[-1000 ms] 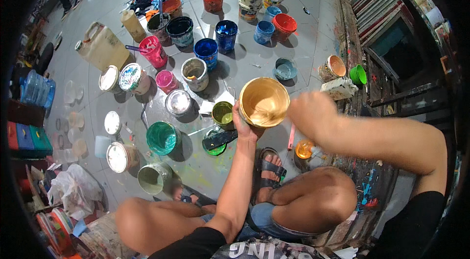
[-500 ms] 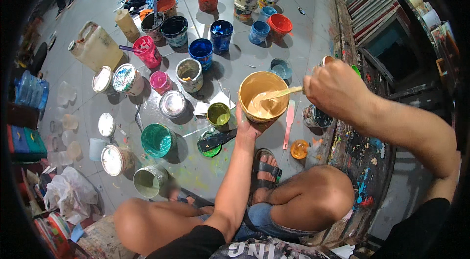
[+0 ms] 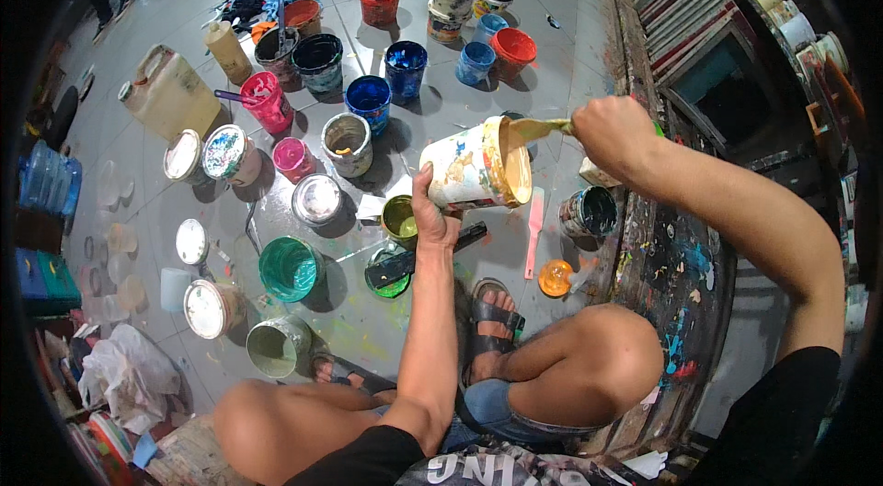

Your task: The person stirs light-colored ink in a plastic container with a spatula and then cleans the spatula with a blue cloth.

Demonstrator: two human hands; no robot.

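My left hand (image 3: pixel 430 214) grips a white paint-splashed bucket (image 3: pixel 469 166) from below and holds it tipped on its side, with its mouth facing right. Tan paint coats its inside. My right hand (image 3: pixel 614 131) holds a paint-covered stick (image 3: pixel 541 126) whose tip rests at the bucket's upper rim. Under the bucket, on the floor, sit a small green-yellow paint cup (image 3: pixel 400 218) and a dark blue-rimmed bucket (image 3: pixel 587 211).
Several open paint buckets in red, blue, pink, teal and white stand on the grey tiled floor, with a tan jerrycan (image 3: pixel 169 92) at the left. A pink scraper (image 3: pixel 533 230) and an orange cup (image 3: pixel 556 277) lie near my sandalled foot. A paint-stained bench (image 3: pixel 676 265) runs along the right.
The bucket has been tipped from upright onto its side, mouth now facing right. My right hand with the stick moved up and right to the rim.
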